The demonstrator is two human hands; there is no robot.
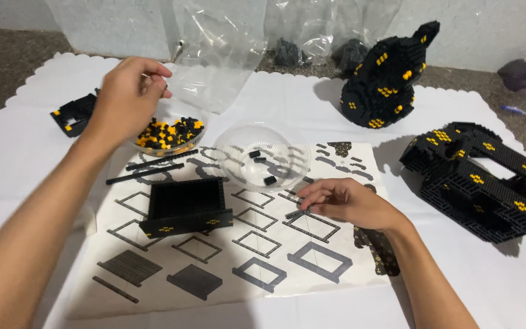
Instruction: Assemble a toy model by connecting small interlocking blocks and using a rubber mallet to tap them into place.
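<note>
My left hand (126, 94) hovers over a clear bowl of black and yellow small bricks (171, 134), fingers pinched together; whether a brick sits between them I cannot tell. My right hand (342, 201) rests on the printed instruction sheet (226, 244), its fingertips on a thin black strip piece (296, 213). Between my arms stands a hollow black square brick frame (187, 207) with yellow dots on its front. A second clear bowl (263, 155) with a few black bricks sits just above my right hand.
Two black strips (150, 169) lie left of the frame. A rounded black and yellow brick build (388, 79) stands at the back, a large angular one (488, 183) at the right, a small one (74, 113) far left. Plastic bags (214, 42) lie behind.
</note>
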